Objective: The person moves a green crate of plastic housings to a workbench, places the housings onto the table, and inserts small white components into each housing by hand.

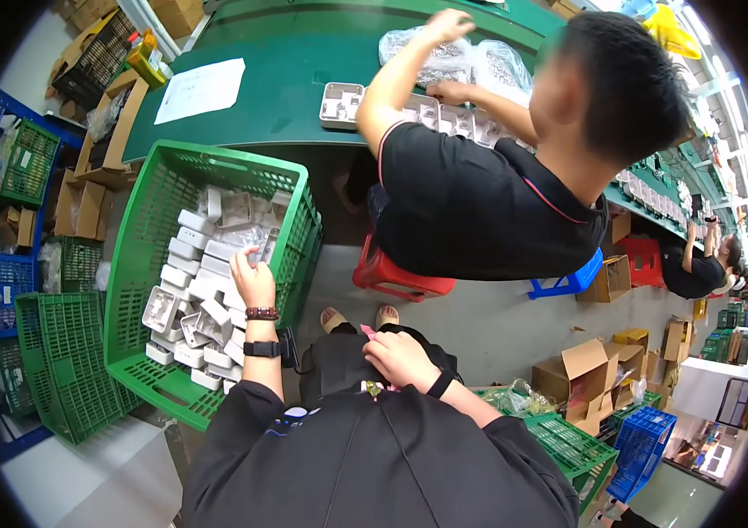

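My left hand reaches over a green plastic crate on the left, fingers apart and slightly bent, just above the heap. I see nothing held in it; whether its fingertips touch a part is unclear. Filling the crate are many white plastic housings, some turned to show their hollow insides, with clear plastic bags among them. At my waist, my right hand is closed against my dark clothes. A pink tip of something like cloth sticks out beside its fingers; the rest is hidden.
A co-worker in a black shirt sits ahead on a red stool, hands over open housings on the green workbench. Stacked green crates stand left. Cardboard boxes and a blue crate lie right.
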Tool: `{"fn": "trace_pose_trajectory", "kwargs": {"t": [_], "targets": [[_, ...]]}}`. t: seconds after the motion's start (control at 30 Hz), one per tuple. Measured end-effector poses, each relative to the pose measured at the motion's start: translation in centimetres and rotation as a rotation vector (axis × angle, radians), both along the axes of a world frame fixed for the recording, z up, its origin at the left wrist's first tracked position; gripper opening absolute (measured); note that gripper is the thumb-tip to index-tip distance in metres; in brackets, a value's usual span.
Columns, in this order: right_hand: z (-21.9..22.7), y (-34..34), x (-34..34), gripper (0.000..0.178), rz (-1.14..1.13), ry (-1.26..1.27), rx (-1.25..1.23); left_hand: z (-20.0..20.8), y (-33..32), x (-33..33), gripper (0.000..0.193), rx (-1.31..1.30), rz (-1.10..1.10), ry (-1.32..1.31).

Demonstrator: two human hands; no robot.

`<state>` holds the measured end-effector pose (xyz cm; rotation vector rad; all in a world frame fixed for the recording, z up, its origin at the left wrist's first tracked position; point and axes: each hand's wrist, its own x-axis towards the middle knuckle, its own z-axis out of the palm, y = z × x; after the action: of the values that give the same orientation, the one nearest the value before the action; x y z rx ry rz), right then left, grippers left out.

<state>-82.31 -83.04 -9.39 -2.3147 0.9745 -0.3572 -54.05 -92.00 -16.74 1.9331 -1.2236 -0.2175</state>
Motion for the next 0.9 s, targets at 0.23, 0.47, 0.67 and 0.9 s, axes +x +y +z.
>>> {"fn": "trace_pose_trajectory", "kwargs": {"t": [0.23, 0.47, 0.67, 0.9], "targets": [[0.0, 0.3, 0.7, 0.012, 0.032, -0.004, -0.036, 0.9, 1.3, 1.6, 0.03, -0.002, 0.049, 0.057], [-0.3, 0.9, 1.5, 0.012, 0.052, -0.009, -0.018, -2.0, 3.7, 3.9, 0.028, 0.098, 0.096, 0.073], [0.0, 1.2, 1.6, 0.012, 0.017, 0.016, -0.018, -2.3, 4.1, 2.8, 0.027, 0.231, 0.089, 0.145], [-0.1, 1.4, 2.2, 0.012, 0.017, 0.023, -0.026, -3.1, 3.5, 2.2, 0.028, 0.292, 0.043, -0.045]]}}
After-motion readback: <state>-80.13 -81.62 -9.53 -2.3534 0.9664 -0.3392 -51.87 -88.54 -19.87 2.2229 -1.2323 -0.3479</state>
